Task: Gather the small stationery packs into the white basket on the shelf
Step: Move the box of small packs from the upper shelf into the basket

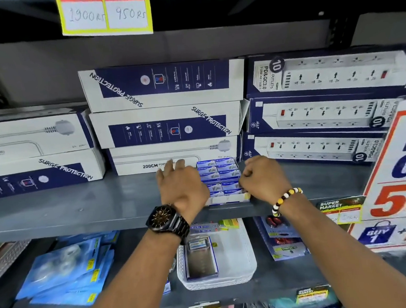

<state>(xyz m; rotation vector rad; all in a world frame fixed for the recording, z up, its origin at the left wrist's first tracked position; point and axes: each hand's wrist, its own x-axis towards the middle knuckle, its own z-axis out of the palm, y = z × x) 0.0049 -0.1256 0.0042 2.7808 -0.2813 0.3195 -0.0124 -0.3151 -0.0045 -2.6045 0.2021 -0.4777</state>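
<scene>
Your left hand [181, 186]: fingers spread wide, flat beside the tray of small blue packs [219, 176].
Your right hand [262, 176]: fingers curled at the tray's right edge; grip unclear.
Tray: on the grey shelf [81, 208].
White basket [238, 264]: one shelf lower.

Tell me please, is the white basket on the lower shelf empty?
Not empty: the white basket already holds a dark flat pack, with bare floor beside it.

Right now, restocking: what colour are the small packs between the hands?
Blue and white small packs, head view.
</scene>
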